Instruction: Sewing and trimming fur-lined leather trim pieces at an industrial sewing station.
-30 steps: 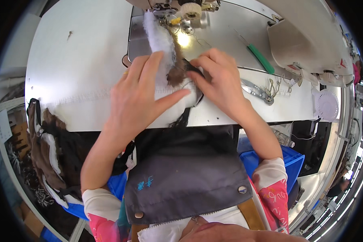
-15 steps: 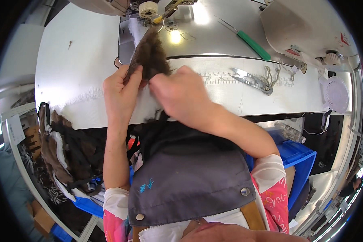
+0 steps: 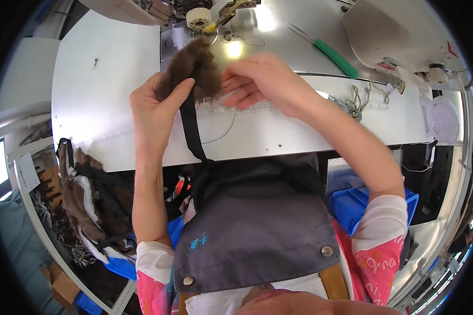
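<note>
A piece of brown fur fabric (image 3: 202, 65) reaches from under the sewing machine's head (image 3: 198, 18) toward me. My left hand (image 3: 157, 100) pinches its near end, thumb on top. A black strap (image 3: 192, 128) hangs from beneath that thumb down past the table's front edge. Just right of the fur, my right hand (image 3: 260, 84) is lifted with its fingers loosely spread and nothing visible in them. It is slightly smeared by motion. A thin dark thread curves across the table beside the strap.
Metal scissors (image 3: 352, 111) lie to the right, partly behind my right forearm. A green-handled pointed tool (image 3: 336, 58) rests on the metal plate. Brown fur and black straps (image 3: 100, 194) are heaped at lower left. A blue bin (image 3: 347, 207) stands below the table at right.
My right hand has come off the fur and moved right and up, its fingers opening. The black strap now shows below my left hand, which still pinches the fur.
</note>
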`<action>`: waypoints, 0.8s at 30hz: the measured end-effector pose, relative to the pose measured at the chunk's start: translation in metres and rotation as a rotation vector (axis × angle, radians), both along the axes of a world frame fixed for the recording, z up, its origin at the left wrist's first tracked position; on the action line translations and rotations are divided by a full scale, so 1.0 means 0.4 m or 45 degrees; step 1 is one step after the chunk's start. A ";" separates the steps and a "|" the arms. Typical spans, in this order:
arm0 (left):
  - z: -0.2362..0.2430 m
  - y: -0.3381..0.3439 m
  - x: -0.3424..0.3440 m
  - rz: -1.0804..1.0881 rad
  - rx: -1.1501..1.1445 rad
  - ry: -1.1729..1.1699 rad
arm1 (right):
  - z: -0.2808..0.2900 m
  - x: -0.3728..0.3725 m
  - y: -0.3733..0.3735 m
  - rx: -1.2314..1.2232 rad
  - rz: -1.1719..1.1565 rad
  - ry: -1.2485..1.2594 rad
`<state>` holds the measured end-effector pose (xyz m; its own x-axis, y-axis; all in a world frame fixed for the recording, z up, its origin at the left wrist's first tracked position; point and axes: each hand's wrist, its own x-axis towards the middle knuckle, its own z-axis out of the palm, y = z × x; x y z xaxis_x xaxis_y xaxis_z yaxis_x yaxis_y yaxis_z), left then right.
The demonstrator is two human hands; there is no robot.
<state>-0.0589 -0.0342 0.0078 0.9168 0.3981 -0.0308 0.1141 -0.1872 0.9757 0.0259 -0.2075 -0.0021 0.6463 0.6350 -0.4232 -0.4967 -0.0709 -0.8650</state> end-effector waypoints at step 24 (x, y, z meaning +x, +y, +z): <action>-0.045 0.085 0.074 -0.350 0.548 -0.343 | 0.002 -0.035 0.117 -0.068 0.038 0.189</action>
<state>-0.0293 -0.0003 -0.0103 0.9413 0.0691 0.3303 -0.2370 -0.5614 0.7929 0.0119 -0.1605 -0.0013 0.5554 0.6267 -0.5466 -0.6159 -0.1317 -0.7767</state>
